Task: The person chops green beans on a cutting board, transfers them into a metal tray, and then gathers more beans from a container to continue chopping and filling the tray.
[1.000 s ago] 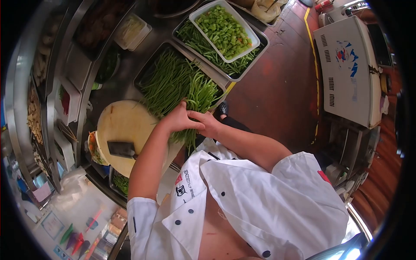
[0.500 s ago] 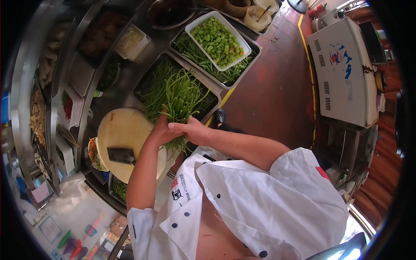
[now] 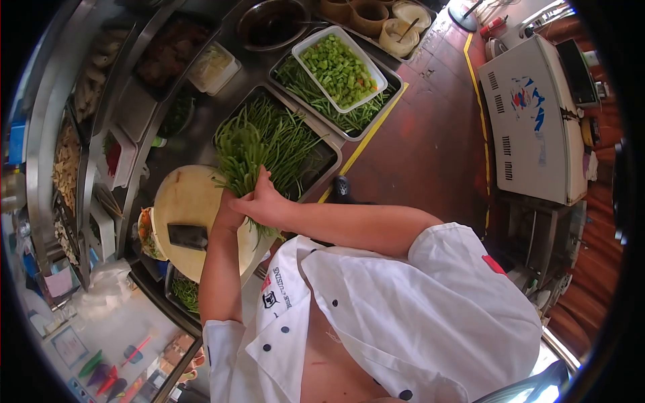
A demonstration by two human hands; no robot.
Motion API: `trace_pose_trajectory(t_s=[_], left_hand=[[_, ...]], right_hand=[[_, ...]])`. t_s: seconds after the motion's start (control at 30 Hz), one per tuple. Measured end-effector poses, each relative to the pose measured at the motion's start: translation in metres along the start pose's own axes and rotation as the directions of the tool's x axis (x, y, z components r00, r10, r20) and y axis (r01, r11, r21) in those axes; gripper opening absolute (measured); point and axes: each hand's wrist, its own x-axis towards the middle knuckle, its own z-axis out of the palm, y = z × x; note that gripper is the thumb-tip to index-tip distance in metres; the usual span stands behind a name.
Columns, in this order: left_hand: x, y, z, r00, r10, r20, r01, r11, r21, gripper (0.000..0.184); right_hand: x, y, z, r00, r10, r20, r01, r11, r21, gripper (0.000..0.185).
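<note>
A bundle of long green stems (image 3: 238, 151) is gripped between my two hands over the near left part of a metal tray (image 3: 333, 160), which holds more of the same stems. My left hand (image 3: 230, 211) is closed round the lower part of the bundle. My right hand (image 3: 266, 203) presses against its right side with the fingers wrapped round it, touching my left hand. Cut ends poke out below the hands. Left of them lies a round wooden board (image 3: 185, 191), with a dark cleaver blade (image 3: 188, 236) flat on it.
A white container of chopped green pieces (image 3: 339, 70) sits on a tray of cut green stems (image 3: 295, 80). Metal shelving with food trays runs along the left. Behind are a dark metal bowl (image 3: 272, 25) and jars (image 3: 400, 35). A white cabinet (image 3: 531, 121) stands at the right.
Both hands have moved left with the bundle, from the tray's near edge towards the board. The bundle's tops now lean over the tray's left side. The view has shifted slightly.
</note>
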Motion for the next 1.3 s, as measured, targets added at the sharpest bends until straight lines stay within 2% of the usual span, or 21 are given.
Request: trace_pose_trajectory(t_s=[0.07,0.2,0.33,0.47,0.5,0.57,0.6,0.67,0.77,0.8,0.87,0.9,0.93,1.0,1.03,1.07,1.1,1.13,1.2,1.27,1.3], left_hand=[[0.002,-0.007,-0.009,0.999,0.032,-0.034,-0.033,0.999,-0.041,0.059],[-0.001,-0.022,-0.046,0.99,0.111,-0.082,-0.113,0.993,-0.018,0.062],[-0.021,-0.032,-0.09,0.974,0.161,-0.16,-0.163,0.987,0.002,0.064],[-0.062,-0.021,-0.109,0.954,0.236,-0.186,-0.253,0.965,-0.073,0.063],[-0.074,-0.025,-0.124,0.943,0.245,-0.225,-0.267,0.961,-0.073,0.063],[-0.096,-0.039,-0.164,0.894,0.324,-0.31,-0.357,0.933,-0.052,0.061],[-0.11,-0.043,-0.184,0.875,0.333,-0.351,-0.373,0.926,-0.051,0.061],[-0.138,-0.05,-0.223,0.891,0.256,-0.376,-0.279,0.96,-0.007,0.064],[-0.176,-0.043,-0.261,0.891,0.225,-0.394,-0.246,0.969,-0.004,0.063],[-0.183,-0.044,-0.277,0.902,0.209,-0.377,-0.229,0.973,-0.009,0.063],[-0.196,-0.055,-0.31,0.896,0.198,-0.397,-0.231,0.972,-0.036,0.066],[-0.198,-0.058,-0.329,0.916,0.184,-0.355,-0.203,0.979,-0.018,0.069],[-0.2,-0.061,-0.347,0.935,0.17,-0.31,-0.178,0.984,0.004,0.071],[-0.197,-0.068,-0.377,0.936,0.163,-0.311,-0.173,0.985,-0.004,0.072],[-0.194,-0.065,-0.387,0.944,0.13,-0.303,-0.121,0.992,0.048,0.071],[-0.19,-0.062,-0.395,0.952,0.092,-0.292,-0.065,0.993,0.102,0.07],[-0.185,-0.056,-0.4,0.965,0.048,-0.258,0.001,0.982,0.189,0.073],[-0.179,-0.057,-0.404,0.97,0.046,-0.237,-0.003,0.983,0.181,0.073],[-0.167,-0.058,-0.409,0.966,0.085,-0.243,-0.018,0.963,0.268,0.076],[-0.158,-0.059,-0.412,0.971,0.078,-0.226,-0.02,0.968,0.248,0.078],[-0.154,-0.063,-0.418,0.976,0.085,-0.202,-0.024,0.957,0.288,0.077]], right_hand=[[0.004,-0.008,0.004,0.999,0.045,0.005,-0.044,0.981,-0.189,0.129],[0.0,-0.015,0.012,0.992,-0.009,0.13,0.031,0.985,-0.173,0.127],[-0.016,-0.035,0.026,0.948,-0.065,0.313,0.088,0.994,-0.06,0.124],[-0.011,-0.027,0.069,0.882,-0.006,0.471,-0.011,0.999,0.033,0.118],[-0.008,-0.02,0.086,0.863,0.003,0.505,-0.015,1.0,0.021,0.118],[-0.004,-0.003,0.124,0.844,-0.057,0.533,-0.046,0.983,0.178,0.109],[-0.005,0.002,0.142,0.821,-0.045,0.57,-0.056,0.986,0.159,0.109],[-0.008,0.013,0.174,0.784,0.022,0.62,-0.166,0.97,0.176,0.098],[0.002,0.037,0.226,0.755,0.091,0.649,-0.075,0.996,-0.052,0.09],[0.01,0.052,0.245,0.75,0.101,0.653,-0.078,0.995,-0.065,0.09],[0.025,0.087,0.281,0.735,0.032,0.678,0.067,0.991,-0.12,0.085],[0.024,0.082,0.291,0.761,0.039,0.647,0.145,0.963,-0.228,0.075],[0.032,0.091,0.302,0.762,0.048,0.646,0.145,0.959,-0.243,0.075],[0.05,0.109,0.317,0.784,0.226,0.579,0.101,0.872,-0.478,0.065],[0.052,0.103,0.318,0.826,0.267,0.497,0.116,0.782,-0.612,0.051],[0.056,0.109,0.313,0.832,0.28,0.478,0.098,0.775,-0.624,0.051],[0.062,0.115,0.304,0.83,0.256,0.495,0.073,0.831,-0.552,0.045],[0.067,0.112,0.295,0.831,0.224,0.51,0.054,0.879,-0.474,0.04],[0.071,0.09,0.273,0.897,0.186,0.401,0.06,0.848,-0.527,0.035],[0.082,0.073,0.253,0.943,0.146,0.299,0.056,0.815,-0.577,0.032],[0.095,0.066,0.244,0.964,-0.012,0.266,0.181,0.763,-0.62,0.03]])
